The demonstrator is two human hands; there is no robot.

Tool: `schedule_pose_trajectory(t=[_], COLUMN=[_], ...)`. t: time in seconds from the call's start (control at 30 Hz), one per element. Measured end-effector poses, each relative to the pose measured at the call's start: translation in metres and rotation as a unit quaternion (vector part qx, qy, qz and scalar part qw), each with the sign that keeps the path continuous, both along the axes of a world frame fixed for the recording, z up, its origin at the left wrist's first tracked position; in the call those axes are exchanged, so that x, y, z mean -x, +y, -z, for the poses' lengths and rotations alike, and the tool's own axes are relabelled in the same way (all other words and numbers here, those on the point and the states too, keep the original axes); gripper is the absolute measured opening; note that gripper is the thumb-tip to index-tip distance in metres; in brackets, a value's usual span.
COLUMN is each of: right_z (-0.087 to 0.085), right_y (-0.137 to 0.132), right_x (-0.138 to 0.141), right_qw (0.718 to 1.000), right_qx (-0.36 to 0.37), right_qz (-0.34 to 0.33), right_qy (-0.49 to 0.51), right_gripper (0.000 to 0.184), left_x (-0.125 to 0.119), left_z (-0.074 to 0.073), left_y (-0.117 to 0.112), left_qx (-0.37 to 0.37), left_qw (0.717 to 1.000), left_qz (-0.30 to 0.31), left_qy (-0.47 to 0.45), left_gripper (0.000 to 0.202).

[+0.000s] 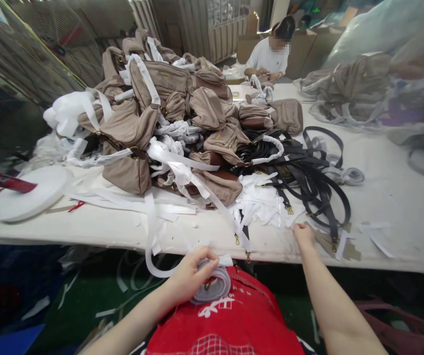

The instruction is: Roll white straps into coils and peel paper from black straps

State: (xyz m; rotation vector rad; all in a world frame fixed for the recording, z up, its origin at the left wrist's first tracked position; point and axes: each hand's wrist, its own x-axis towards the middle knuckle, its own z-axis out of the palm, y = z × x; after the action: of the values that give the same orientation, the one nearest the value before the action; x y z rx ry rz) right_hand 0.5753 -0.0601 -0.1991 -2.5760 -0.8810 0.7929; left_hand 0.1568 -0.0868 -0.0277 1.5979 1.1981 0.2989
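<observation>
Against the red apron (pixel 241 315), my left hand (pixel 195 273) is closed on a rolled-up strap (pixel 217 291) wrapped in pale material, with a bit of gold metal showing at its centre. At the table's front edge, my right hand (pixel 304 235) has its fingers pinched together beside a heap of small white pieces (pixel 258 199). Whatever lies between those fingers is too small to make out. Black straps (pixel 323 187) with gold clasps lie just beyond the right hand. A white strip (pixel 150 236) hangs in a loop off the table's edge near my left hand.
Brown bags (pixel 163 81) with white-wrapped handles are piled across the table (pixel 378 212). At left lies a large white roll (pixel 30 195), with a red-handled tool (pixel 6 181) over it. Another person (pixel 269 56) works at the far side. Wrapped rolls (pixel 345 175) sit at right.
</observation>
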Motion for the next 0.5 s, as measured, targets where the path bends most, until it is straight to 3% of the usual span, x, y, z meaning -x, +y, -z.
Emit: schedule_pose_trajectory(t=[0.1,0.27,0.5], right_z=[0.017,0.034,0.029], right_y=[0.022,0.039,0.038], right_x=[-0.022,-0.023,-0.020], right_qw=[0.995,0.986,0.980], right_qx=[0.082,0.143,0.126], right_qz=[0.039,0.017,-0.054], right_qy=[-0.043,-0.085,-0.144], right_gripper=[0.035,0.039,0.044], left_x=[0.006,0.016,0.023], left_z=[-0.006,-0.018,-0.018], left_y=[0.008,0.019,0.022], left_qx=[0.038,0.052,0.062], left_qw=[0.999,0.998,0.996], left_qz=[-0.002,-0.022,-0.068], left_qy=[-0.010,0.006,0.002], left_gripper=[0.035,0.036,0.041])
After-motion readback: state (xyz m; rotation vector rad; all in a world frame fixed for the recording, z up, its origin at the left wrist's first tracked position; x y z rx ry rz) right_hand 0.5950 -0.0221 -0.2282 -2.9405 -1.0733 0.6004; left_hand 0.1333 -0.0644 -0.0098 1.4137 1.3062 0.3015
